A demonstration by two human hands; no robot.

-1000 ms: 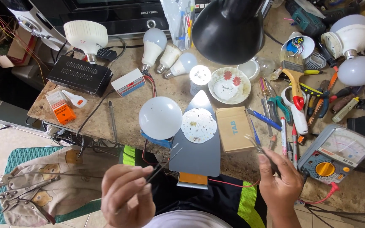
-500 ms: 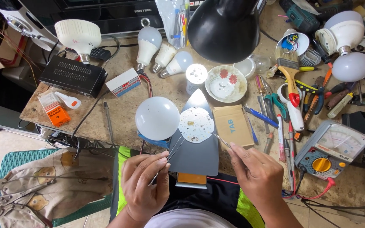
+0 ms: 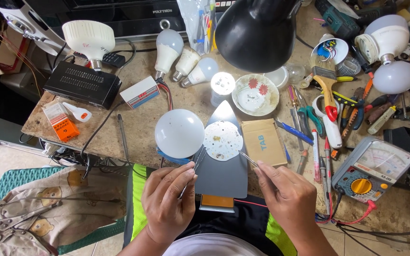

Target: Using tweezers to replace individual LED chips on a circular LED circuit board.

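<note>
orange box left edge | white-red box | brown packet centre

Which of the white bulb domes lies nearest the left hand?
The round dome just above the left hand, beside the round board; the other bulbs lie farther back.

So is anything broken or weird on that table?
Yes: several bulbs are taken apart. A loose white dome lies beside a bare round LED board, which rests on an upturned iron. Both hands point thin tools at it.

Cluttered workbench: bulbs, tools
</note>
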